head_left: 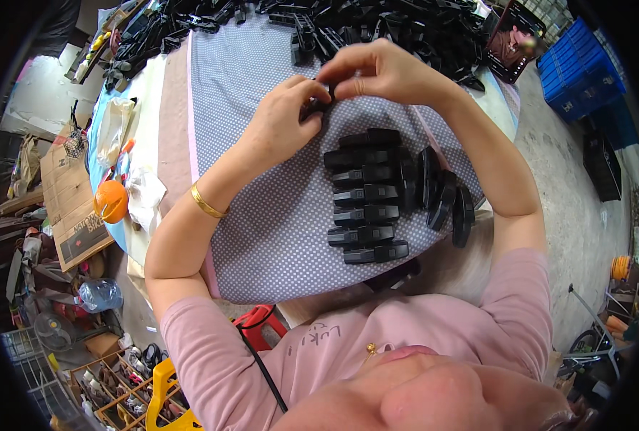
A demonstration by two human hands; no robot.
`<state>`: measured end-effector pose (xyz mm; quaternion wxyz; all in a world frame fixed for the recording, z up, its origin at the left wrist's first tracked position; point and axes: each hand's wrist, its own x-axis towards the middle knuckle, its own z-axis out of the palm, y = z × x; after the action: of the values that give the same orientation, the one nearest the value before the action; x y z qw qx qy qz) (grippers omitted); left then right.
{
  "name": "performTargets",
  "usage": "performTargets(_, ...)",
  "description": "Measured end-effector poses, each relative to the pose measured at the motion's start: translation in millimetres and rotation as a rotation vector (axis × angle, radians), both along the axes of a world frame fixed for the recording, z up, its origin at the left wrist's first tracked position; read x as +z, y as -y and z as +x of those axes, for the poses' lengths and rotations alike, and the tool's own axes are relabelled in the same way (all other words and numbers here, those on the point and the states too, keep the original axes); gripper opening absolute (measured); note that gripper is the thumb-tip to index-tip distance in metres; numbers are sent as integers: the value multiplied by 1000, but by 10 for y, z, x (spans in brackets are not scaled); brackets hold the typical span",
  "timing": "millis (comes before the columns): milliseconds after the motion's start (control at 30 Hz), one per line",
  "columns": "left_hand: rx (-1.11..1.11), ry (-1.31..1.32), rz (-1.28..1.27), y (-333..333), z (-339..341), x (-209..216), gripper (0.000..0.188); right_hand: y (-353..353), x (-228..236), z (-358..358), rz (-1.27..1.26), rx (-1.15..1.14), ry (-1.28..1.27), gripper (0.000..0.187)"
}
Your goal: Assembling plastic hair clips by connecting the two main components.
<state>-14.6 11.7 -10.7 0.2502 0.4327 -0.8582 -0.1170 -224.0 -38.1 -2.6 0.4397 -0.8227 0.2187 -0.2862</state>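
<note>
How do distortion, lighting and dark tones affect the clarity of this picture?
Head view: fisheye distortion with a black surround, bending the dotted cloth at its edges; head view: pale glints on the rowed black pieces; head view: the heap of black parts runs together; head view: the dark piece at the left hand lacks readable detail.

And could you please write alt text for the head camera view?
A person holds a black plastic part in the left hand, the right hand close against it, over a white-dotted grey cloth. Rows of black parts lie nearer the body; a large black heap lies beyond.
</note>
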Motion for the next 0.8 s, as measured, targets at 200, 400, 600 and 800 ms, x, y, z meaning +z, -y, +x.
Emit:
performTargets(200, 87, -189, 187, 16, 43, 7, 27, -22, -158, 78, -471, -217, -249, 29)
performTargets(400, 134, -29, 177, 3, 35, 80, 22, 8, -58, -51, -529, -226, -323, 24)
performTargets(600, 99, -38, 159, 46, 53, 64, 21, 5, -24, -52, -429, -198, -319, 25)
performTargets(800, 37, -99, 146, 76, 87, -28, 19, -11, -166, 85, -571, -175, -216, 21)
